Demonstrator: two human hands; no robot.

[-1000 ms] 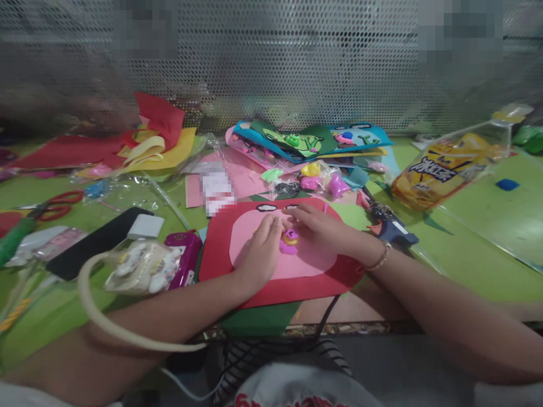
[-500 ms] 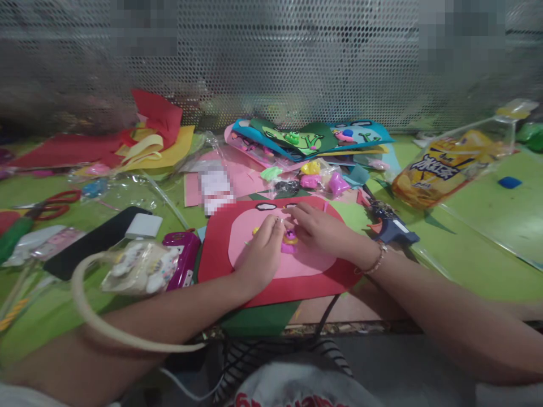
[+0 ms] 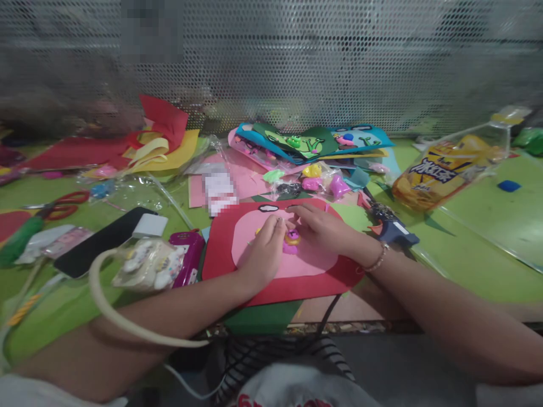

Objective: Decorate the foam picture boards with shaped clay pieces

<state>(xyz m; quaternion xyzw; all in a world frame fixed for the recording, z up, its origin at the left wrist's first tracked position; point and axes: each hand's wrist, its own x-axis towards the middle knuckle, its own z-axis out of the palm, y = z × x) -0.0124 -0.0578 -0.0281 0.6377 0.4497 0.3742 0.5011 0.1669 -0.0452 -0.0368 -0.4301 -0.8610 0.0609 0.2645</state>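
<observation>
While your left hand [image 3: 263, 251] and right hand [image 3: 324, 230] sit over the pink panel [image 3: 307, 267] of the red card [image 3: 250, 295], the purple-and-yellow figure [image 3: 291, 239] lies on that panel between them; I cannot tell whether either hand pinches anything.

Red card [image 3: 219, 251], pink oval [image 3: 306, 264] on it, and there's purple-and-yellow clay [image 3: 291, 238]! The table [image 3: 479, 254] is lime green, the phone [image 3: 102, 243] black, the block [image 3: 149, 225] white, the scissors [image 3: 78, 196] red-handled. Over to the pouch [image 3: 436, 172]: yellow! Grey wall [image 3: 297, 68], dotted with holes, and cloth [image 3: 337, 357] in dark-and-white stripes!
</observation>
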